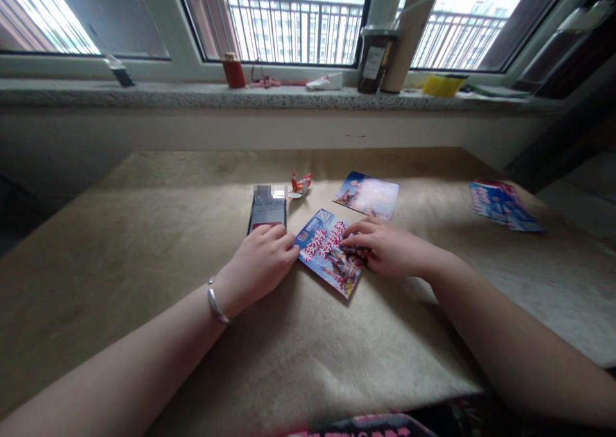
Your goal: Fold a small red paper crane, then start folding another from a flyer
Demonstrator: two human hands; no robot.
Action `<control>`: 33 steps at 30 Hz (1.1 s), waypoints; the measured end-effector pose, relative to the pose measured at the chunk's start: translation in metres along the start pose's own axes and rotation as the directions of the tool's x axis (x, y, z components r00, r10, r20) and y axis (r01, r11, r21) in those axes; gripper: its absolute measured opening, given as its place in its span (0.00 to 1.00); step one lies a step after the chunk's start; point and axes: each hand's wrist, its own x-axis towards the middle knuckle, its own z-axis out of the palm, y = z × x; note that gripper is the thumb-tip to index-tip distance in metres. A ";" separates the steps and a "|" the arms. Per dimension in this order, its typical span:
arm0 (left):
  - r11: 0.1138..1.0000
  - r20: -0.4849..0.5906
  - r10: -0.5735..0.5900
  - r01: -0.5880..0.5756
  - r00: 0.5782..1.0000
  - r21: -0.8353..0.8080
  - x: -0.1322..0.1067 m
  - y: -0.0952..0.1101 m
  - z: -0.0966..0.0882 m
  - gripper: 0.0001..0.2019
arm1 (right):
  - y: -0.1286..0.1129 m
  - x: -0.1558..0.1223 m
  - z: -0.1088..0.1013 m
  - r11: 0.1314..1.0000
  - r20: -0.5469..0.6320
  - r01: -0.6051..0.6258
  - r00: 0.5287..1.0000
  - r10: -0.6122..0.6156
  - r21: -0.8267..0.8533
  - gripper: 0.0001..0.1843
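Note:
A blue printed leaflet (330, 267) with red-and-white lettering and pictured figures lies at an angle on the table. My left hand (262, 257), fingers curled together, has its thumb side at the leaflet's left corner. Just beyond those knuckles is a dark phone (267, 212) with its screen lit; the hand hides its lower end. My right hand (385, 244) rests over the leaflet's right side, fingers stretched apart across the print. A second, paler leaflet (368, 194) lies behind that hand. Near the phone stands a folded red-and-orange paper piece (301, 183).
More blue leaflets (505, 206) overlap at the table's right. The table (120, 251) has a brown covering and meets the wall below a stone windowsill (183, 97). On the sill are a red bottle (233, 71), a dark lidded container (374, 61), a cardboard tube (409, 39) and a yellow item (443, 85).

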 end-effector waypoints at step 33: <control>0.991 0.001 -0.132 0.132 0.991 0.009 0.000 -0.002 0.007 0.07 | 0.012 0.002 -0.002 0.922 0.067 -0.371 0.923 0.379 -0.113 0.11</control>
